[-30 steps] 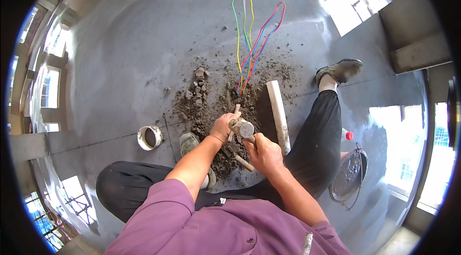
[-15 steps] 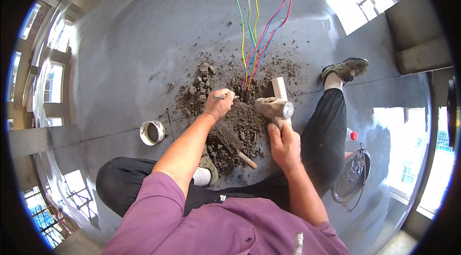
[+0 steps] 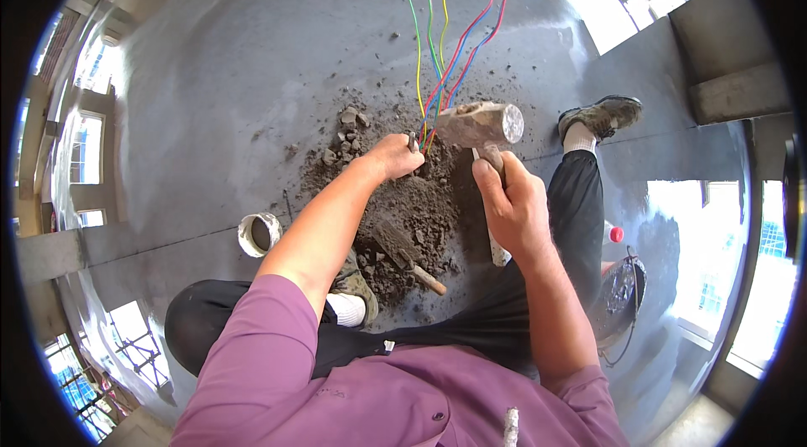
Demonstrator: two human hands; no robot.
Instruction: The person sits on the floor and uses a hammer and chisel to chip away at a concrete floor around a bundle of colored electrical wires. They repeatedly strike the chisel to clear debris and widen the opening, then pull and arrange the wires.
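Note:
My left hand (image 3: 397, 158) is closed around a metal chisel (image 3: 413, 142), whose top end shows above my fist; its lower end is hidden. In my right hand (image 3: 519, 205) is the handle of a club hammer (image 3: 481, 125). The hammer head is raised, to the right of the chisel and apart from it. Beside the chisel, a bundle of red, blue, green and yellow wires (image 3: 439, 85) comes up out of loose dirt and broken concrete (image 3: 424, 203). A dirt-covered trowel (image 3: 429, 280) with a wooden handle lies on the debris. Behind my right hand, a long white piece (image 3: 498, 252) is mostly hidden.
A white tub (image 3: 261, 234) stands on the grey floor (image 3: 218, 111) to the left. At right are a black bucket (image 3: 618, 300) with a wire handle and a red bottle cap (image 3: 616, 234). My shod feet flank the debris. Concrete chunks (image 3: 351, 119) lie behind my left hand.
My right hand has lifted the hammer up and away, to the right. My left hand has moved slightly farther out with the chisel, which now stands more upright.

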